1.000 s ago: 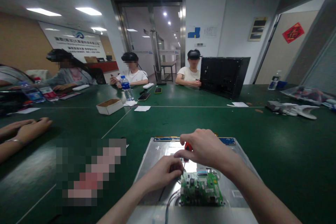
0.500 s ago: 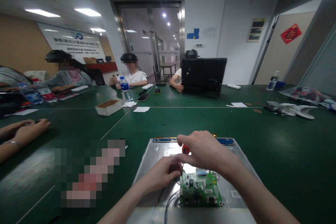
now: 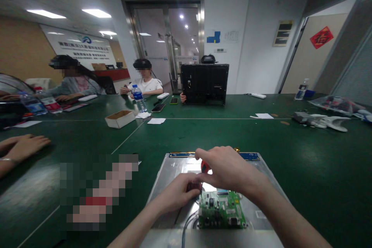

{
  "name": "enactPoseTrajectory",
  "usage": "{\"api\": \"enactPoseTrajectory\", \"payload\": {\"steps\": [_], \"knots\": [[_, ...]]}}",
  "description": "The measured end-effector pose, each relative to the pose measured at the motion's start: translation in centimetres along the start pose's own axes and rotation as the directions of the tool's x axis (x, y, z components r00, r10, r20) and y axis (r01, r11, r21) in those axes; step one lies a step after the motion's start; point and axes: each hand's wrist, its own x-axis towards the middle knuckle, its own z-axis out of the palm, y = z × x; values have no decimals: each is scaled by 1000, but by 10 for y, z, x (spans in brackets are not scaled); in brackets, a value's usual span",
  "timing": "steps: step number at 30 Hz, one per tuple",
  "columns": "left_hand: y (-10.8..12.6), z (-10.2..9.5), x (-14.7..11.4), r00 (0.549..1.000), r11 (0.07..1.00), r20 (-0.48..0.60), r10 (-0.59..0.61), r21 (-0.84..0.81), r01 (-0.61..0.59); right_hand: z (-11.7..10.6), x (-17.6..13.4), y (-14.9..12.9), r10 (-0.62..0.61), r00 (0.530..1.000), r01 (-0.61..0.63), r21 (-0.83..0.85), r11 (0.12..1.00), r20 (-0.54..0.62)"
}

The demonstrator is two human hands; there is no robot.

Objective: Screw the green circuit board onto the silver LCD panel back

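On the shiny metal panel (image 3: 171,167) lies a rectangular circuit board (image 3: 222,210).

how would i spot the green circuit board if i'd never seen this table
On the dark green table, find the silvery metal panel nearest the camera. On its near half, just below the right hand, sits the green circuit board. It is bright green and blocky, unlike the narrow blue circuit strip along the panel's far edge.

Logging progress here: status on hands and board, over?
Right hand gripping red-handled screwdriver; left hand beside its shaft. Green circuit board on metal panel. Possible snag: dark cable left of board.
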Motion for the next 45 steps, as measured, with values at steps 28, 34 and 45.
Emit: {"api": "enactPoseTrajectory", "payload": {"steps": [28,34,45], "knots": [[3,-1,-1,998,997,7,-57,55,56,3,3,4,38,999,-38,-65,997,4],[3,1,-2,999,999,-16,-36,35,36,0,1,5,-13,1000,14,-6,1000,19],[2,0,-2,998,996,-17,-64,53,65,1,4,2,21,1000,-21,-70,997,4]]}}
